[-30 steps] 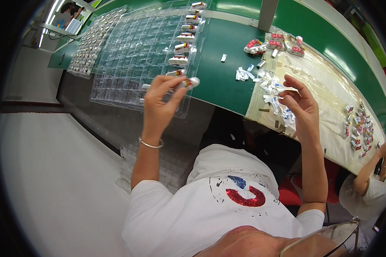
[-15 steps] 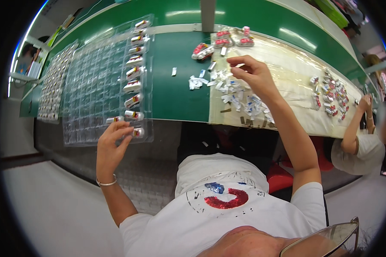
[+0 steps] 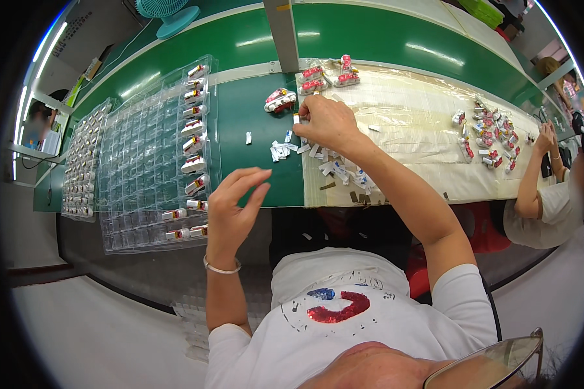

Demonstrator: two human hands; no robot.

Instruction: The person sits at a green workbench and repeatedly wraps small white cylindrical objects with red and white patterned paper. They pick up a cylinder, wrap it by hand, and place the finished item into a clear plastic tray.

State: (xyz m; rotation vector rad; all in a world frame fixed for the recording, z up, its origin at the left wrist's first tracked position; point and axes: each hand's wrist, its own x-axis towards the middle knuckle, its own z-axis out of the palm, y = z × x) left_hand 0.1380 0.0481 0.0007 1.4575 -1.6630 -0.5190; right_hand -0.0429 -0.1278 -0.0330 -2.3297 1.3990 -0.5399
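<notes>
My right hand [image 3: 329, 123] pinches with thumb and forefinger at a small white bottle [image 3: 296, 120] beside the mat's left edge. Over the table's near edge hovers my left hand [image 3: 233, 211], holding nothing, its thumb and fingers apart. Just left of it lies a clear plastic tray [image 3: 126, 162] with many square pockets. Small white bottles with red and yellow labels [image 3: 193, 144] fill its rightmost column, and two more lie in the neighbouring column at the near end. Folded white paper slips [image 3: 281, 152] are heaped below my right hand.
Bundles of red-and-white bottles [image 3: 279, 102] stand behind my right hand. Farther left is a filled tray [image 3: 84, 162]. A pale plastic-covered mat [image 3: 409, 136] spreads to the right, with loose bottles [image 3: 493, 136] near a co-worker's hands [image 3: 546, 137]. A turquoise fan [image 3: 169, 16] stands at the back.
My left hand has left the tray and moved right; another bottle now shows in the tray's near end. My right hand has come down to the small bottle. The whole view has shifted slightly.
</notes>
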